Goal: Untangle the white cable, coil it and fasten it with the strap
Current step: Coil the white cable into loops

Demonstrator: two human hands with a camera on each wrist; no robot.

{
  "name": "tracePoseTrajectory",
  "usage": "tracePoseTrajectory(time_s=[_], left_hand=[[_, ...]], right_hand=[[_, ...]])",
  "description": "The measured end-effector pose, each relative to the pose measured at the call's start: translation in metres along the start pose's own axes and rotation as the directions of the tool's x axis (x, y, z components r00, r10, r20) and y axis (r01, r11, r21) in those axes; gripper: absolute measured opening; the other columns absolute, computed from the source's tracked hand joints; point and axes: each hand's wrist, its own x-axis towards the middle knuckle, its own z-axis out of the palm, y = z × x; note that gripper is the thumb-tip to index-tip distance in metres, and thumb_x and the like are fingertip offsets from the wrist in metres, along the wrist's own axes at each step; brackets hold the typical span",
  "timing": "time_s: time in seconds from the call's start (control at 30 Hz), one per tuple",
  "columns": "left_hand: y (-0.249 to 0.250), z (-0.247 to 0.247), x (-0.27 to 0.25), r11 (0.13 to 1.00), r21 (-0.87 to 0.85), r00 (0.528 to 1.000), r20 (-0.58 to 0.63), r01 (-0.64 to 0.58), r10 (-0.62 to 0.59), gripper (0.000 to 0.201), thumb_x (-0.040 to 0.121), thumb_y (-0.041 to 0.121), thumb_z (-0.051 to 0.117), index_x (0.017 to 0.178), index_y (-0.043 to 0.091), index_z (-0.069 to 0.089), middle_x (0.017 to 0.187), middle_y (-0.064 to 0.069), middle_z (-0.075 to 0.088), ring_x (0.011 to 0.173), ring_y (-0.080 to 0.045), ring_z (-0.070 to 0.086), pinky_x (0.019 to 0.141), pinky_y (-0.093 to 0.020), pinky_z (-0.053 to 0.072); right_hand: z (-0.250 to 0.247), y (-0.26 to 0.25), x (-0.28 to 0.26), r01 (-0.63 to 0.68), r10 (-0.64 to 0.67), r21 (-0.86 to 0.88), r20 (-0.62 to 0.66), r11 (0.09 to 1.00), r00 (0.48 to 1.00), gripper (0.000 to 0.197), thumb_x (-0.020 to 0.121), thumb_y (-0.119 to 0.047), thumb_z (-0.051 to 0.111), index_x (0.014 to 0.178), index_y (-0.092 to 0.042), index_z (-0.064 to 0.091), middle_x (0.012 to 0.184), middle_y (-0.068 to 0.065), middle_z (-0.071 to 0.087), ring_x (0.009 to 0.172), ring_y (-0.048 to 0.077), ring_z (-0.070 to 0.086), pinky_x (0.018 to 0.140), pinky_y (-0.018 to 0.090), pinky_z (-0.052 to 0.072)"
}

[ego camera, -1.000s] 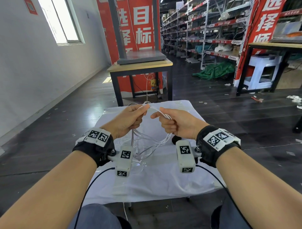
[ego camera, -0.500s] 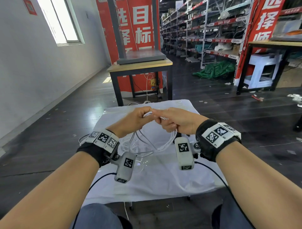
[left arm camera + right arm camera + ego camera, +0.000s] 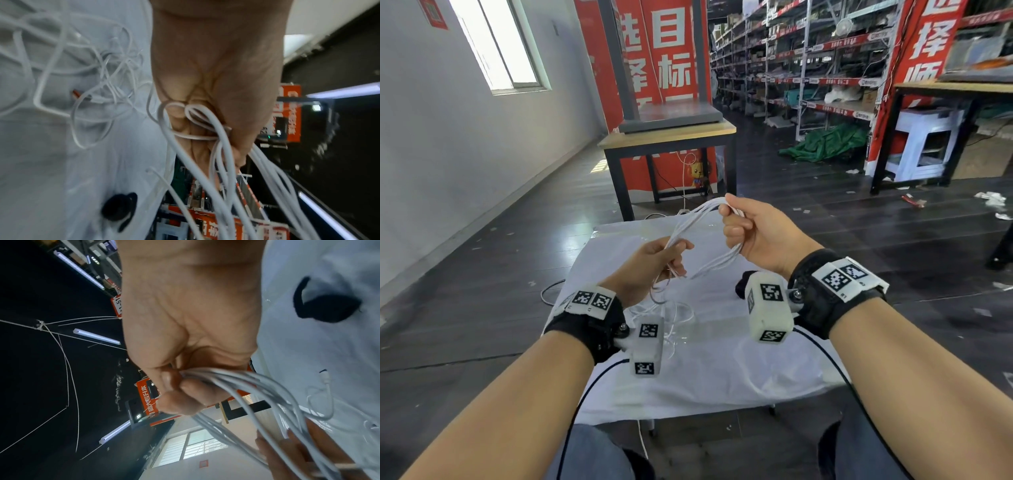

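Note:
The white cable (image 3: 690, 222) is gathered into several long loops stretched between both hands above the cloth-covered table (image 3: 722, 370). My right hand (image 3: 736, 224) grips the upper end of the loops (image 3: 207, 373), raised and farther away. Lower and nearer, my left hand (image 3: 671, 255) grips the other end, with strands (image 3: 197, 126) wrapped round its curled fingers. More loose white cable (image 3: 674, 318) lies tangled on the cloth (image 3: 86, 78) under the left wrist. The black strap (image 3: 743, 286) lies on the cloth, partly hidden behind the right wrist camera; it shows as a black loop (image 3: 120, 209) (image 3: 327, 305).
White cloth covers the small table, whose near edge (image 3: 688, 411) is by my knees. A wooden table with black legs (image 3: 667, 144) stands just beyond. Dark floor surrounds it; shelving racks (image 3: 808, 68) fill the back right. A white wall runs along the left.
The hands, close together half a second ago, have drawn apart: the right rose and moved away, the left dropped toward me, stretching the cable loops taut between them.

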Motion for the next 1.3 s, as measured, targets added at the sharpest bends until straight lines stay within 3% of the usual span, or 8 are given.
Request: tracePoseTrajectory(time_s=[0.1,0.2,0.4,0.6,0.8,0.87,1.07,1.3], left_hand=[[0.005,0.002,-0.002,0.926,-0.374,0.999,0.013,0.05,-0.049,0.017,0.098,0.014,0.049,0.096,0.005,0.063,0.051,0.002,0.051,0.06,-0.012,0.065,0.083,-0.029,0.054],[0.011,0.004,-0.006,0.863,-0.502,0.998,0.012,0.055,-0.057,0.019,0.099,0.012,0.045,0.095,0.004,0.062,0.047,0.003,0.04,0.041,-0.007,0.048,0.051,-0.018,0.052],[0.003,-0.002,-0.004,0.979,-0.204,0.998,-0.041,0.028,-0.037,0.014,0.094,0.011,0.055,0.092,0.004,0.066,0.047,0.009,0.028,0.037,-0.003,0.024,0.035,-0.012,0.023],[-0.003,-0.006,-0.002,0.994,0.048,0.959,-0.262,-0.1,0.109,0.004,0.088,0.011,0.065,0.092,0.01,0.067,0.062,0.005,0.046,0.048,-0.004,0.038,0.045,-0.013,0.037],[0.001,-0.008,0.005,0.794,-0.605,0.97,-0.22,-0.054,-0.101,0.016,0.094,0.009,0.056,0.078,0.013,0.059,0.046,0.005,0.04,0.038,-0.005,0.042,0.064,-0.017,0.056],[0.002,-0.007,0.006,0.741,-0.671,0.984,-0.14,-0.009,-0.114,0.019,0.096,0.009,0.051,0.078,0.014,0.055,0.044,0.007,0.037,0.034,-0.002,0.04,0.047,-0.012,0.049],[0.003,0.0,-0.004,0.911,-0.413,0.997,-0.066,0.017,-0.048,0.012,0.094,0.0,0.049,0.09,0.009,0.057,0.05,0.008,0.032,0.034,-0.002,0.023,0.032,-0.013,0.017],[-0.003,-0.003,-0.007,0.984,0.157,0.979,-0.171,-0.088,0.115,0.01,0.089,0.016,0.066,0.079,0.014,0.063,0.064,0.001,0.041,0.052,-0.009,0.039,0.05,-0.019,0.044]], right_hand=[[-0.003,-0.003,-0.001,-0.008,0.009,0.07,-0.017,0.998,1.0,0.033,0.101,-0.025,0.04,0.073,-0.009,0.048,0.042,-0.007,0.029,0.037,0.005,0.038,0.039,0.012,0.029],[-0.006,-0.002,-0.002,-0.023,0.024,0.038,-0.035,0.999,0.999,0.033,0.1,-0.025,0.042,0.071,-0.01,0.049,0.044,-0.006,0.029,0.039,0.006,0.04,0.038,0.013,0.028],[-0.004,0.007,-0.002,0.041,-0.03,0.088,-0.117,0.995,0.993,0.026,0.096,-0.021,0.052,0.075,-0.008,0.056,0.049,-0.001,0.05,0.067,0.016,0.062,0.072,0.023,0.052],[-0.001,0.015,-0.001,0.09,-0.06,0.212,-0.144,0.973,0.988,0.018,0.098,-0.007,0.047,0.09,0.003,0.06,0.052,0.002,0.059,0.074,0.017,0.064,0.096,0.029,0.049],[-0.002,0.017,0.0,0.051,-0.026,0.218,-0.117,0.975,0.993,0.024,0.1,-0.015,0.042,0.085,-0.009,0.059,0.05,-0.004,0.051,0.083,0.016,0.067,0.098,0.043,0.045],[-0.002,0.017,-0.001,0.054,-0.023,0.262,-0.12,0.964,0.992,0.024,0.1,-0.014,0.041,0.083,-0.009,0.057,0.049,-0.004,0.049,0.066,0.012,0.065,0.098,0.044,0.046],[-0.002,0.013,-0.001,0.099,-0.057,0.38,-0.119,0.92,0.991,0.024,0.099,-0.01,0.042,0.082,-0.005,0.059,0.059,0.002,0.059,0.067,0.015,0.066,0.093,0.036,0.052],[-0.003,0.017,-0.001,0.08,-0.034,0.335,-0.139,0.939,0.99,0.024,0.1,-0.011,0.042,0.079,-0.007,0.055,0.054,-0.001,0.052,0.061,0.012,0.062,0.086,0.032,0.052]])
